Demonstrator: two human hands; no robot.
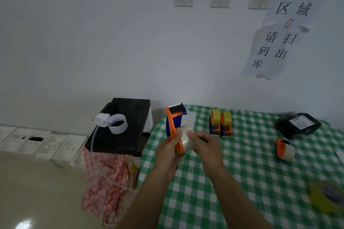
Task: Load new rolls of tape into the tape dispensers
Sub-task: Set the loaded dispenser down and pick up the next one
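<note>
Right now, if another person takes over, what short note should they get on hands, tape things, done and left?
Left hand grips the held dispenser above the table. Right hand holds the clear roll on it; seated or not, I cannot tell.
Done, it seems: two dispensers with yellow rolls stand at the back; a third dispenser, clear tape on it, lies at right.
Left: finish this roll. A loose yellow roll lies at the near right.

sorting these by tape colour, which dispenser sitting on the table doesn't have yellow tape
The lone orange dispenser by the black packet, carrying a whitish roll. The pair of dispensers standing side by side both hold yellow tape.
</note>
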